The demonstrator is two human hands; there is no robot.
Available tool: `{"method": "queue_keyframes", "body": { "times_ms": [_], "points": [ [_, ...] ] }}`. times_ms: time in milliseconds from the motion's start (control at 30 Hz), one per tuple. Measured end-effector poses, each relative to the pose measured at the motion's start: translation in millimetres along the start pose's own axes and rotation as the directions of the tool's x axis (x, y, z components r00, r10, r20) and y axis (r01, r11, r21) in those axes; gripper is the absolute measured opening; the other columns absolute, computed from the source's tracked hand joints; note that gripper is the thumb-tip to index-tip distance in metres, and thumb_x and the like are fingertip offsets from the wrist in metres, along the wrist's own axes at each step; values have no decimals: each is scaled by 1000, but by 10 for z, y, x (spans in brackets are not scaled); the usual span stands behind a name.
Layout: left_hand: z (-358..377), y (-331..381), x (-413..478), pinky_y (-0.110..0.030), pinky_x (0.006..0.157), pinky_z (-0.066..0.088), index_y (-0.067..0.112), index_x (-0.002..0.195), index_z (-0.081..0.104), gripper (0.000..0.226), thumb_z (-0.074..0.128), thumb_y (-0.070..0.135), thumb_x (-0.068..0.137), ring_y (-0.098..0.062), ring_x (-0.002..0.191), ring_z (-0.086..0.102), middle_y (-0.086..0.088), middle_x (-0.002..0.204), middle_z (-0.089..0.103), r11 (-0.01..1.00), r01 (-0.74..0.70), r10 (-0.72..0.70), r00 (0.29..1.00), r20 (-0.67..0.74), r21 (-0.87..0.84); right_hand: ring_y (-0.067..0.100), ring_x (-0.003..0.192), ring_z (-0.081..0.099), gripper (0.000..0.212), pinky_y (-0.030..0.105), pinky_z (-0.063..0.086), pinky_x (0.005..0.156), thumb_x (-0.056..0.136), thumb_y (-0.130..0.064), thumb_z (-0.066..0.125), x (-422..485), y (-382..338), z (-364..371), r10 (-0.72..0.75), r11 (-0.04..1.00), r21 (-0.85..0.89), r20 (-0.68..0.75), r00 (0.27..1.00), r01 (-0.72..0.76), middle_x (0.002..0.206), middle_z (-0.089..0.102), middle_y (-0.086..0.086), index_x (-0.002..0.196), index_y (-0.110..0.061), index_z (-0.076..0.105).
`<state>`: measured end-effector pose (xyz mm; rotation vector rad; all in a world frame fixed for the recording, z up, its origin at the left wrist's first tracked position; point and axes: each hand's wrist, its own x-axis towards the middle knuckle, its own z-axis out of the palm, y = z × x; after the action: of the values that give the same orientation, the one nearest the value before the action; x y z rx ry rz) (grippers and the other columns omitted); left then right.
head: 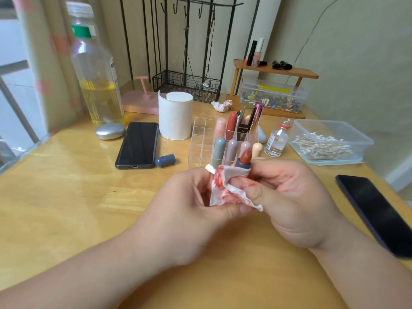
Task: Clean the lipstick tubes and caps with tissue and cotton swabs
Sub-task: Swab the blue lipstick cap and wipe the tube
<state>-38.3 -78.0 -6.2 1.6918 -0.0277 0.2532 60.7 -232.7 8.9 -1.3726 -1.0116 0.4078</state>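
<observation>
Glossy wooden table (pixel 66 197), crumpled paper tissue (pixel 225 188)

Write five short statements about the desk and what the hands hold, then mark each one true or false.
1. The lipstick held between the left hand and right hand is uncapped. True.
2. The tissue around it is clean white. False: it is smeared red.
3. A blue-grey cap lies on the table beside the phone. True.
4. The cotton swabs are scattered across the table. False: they lie in the clear plastic container.
5. The tissue roll lies on its side. False: it stands upright.
</observation>
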Motion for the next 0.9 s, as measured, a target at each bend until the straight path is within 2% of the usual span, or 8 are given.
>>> {"method": "queue_keyframes", "body": {
  "times_ms": [100, 167, 267, 367, 433, 567, 733, 900],
  "points": [
    [-58, 37, 26, -33, 83, 54, 19, 97, 74, 25, 83, 27, 75, -8, 82, 64, 3, 89, 76, 1000, -7, 9, 995, 97, -16, 17, 92, 69, 23, 31, 55, 86, 85, -26, 70, 1, -19, 19, -8, 999, -47, -26, 1000, 7, 96, 76, 8, 102, -11, 76],
    [-138, 73, 47, -33, 85, 54, 16, 97, 75, 13, 76, 21, 86, -10, 87, 66, -1, 93, 75, 998, 39, -21, 960, 278, -57, 26, 76, 67, 27, 32, 57, 73, 86, -32, 74, -13, -49, -1, -3, 1000, 8, 41, 999, 2, 87, 74, 14, 99, -8, 76],
    [-183, 67, 38, -37, 85, 57, 5, 109, 71, 21, 62, 19, 97, -21, 100, 66, -15, 110, 72, 973, 130, -35, 901, 432, -192, 32, 53, 52, 27, 29, 49, 53, 87, -34, 71, -18, -101, -46, 27, 990, 134, 122, 992, -43, 72, 63, 15, 94, -8, 75],
    [-109, 47, 30, -34, 80, 59, 7, 96, 76, 16, 68, 19, 90, -21, 87, 68, -13, 95, 75, 972, 112, -40, 946, 321, -207, 31, 57, 57, 27, 32, 50, 56, 89, -26, 67, -6, -93, -71, 30, 988, 149, 135, 990, -50, 73, 61, 20, 93, 0, 70],
    [-63, 26, 31, -43, 78, 59, 13, 86, 79, 14, 79, 23, 78, -20, 78, 67, -11, 86, 77, 992, 70, -53, 986, 161, -106, 26, 71, 64, 28, 33, 55, 68, 88, -28, 70, -7, -56, -53, 16, 994, 107, 95, 995, -27, 81, 69, 13, 98, -2, 73],
    [-11, 57, 23, -59, 88, 53, 14, 95, 78, 36, 85, 37, 68, -33, 86, 71, -9, 93, 78, 998, 21, -18, 999, -40, 62, 8, 92, 68, 25, 21, 53, 83, 87, -33, 69, -11, -58, -18, -38, 997, -59, 22, 999, 39, 96, 75, -6, 104, -16, 76],
    [-87, 78, 21, -38, 98, 53, 6, 106, 74, 24, 72, 17, 84, -16, 98, 69, -4, 104, 76, 994, 15, 5, 984, 179, -109, 10, 90, 68, 22, 22, 52, 82, 89, -31, 65, -23, -139, -34, -50, 998, -42, 80, 996, 54, 95, 74, -4, 101, -15, 77],
    [-67, 93, 39, -23, 83, 54, 21, 90, 75, 13, 63, 17, 94, -18, 88, 69, 0, 92, 76, 994, -51, 66, 985, 160, -94, 22, 79, 68, 21, 31, 57, 72, 88, -19, 68, -17, -164, -105, 6, 997, 71, 68, 998, -11, 87, 72, 7, 100, -2, 72]
  ]
}}
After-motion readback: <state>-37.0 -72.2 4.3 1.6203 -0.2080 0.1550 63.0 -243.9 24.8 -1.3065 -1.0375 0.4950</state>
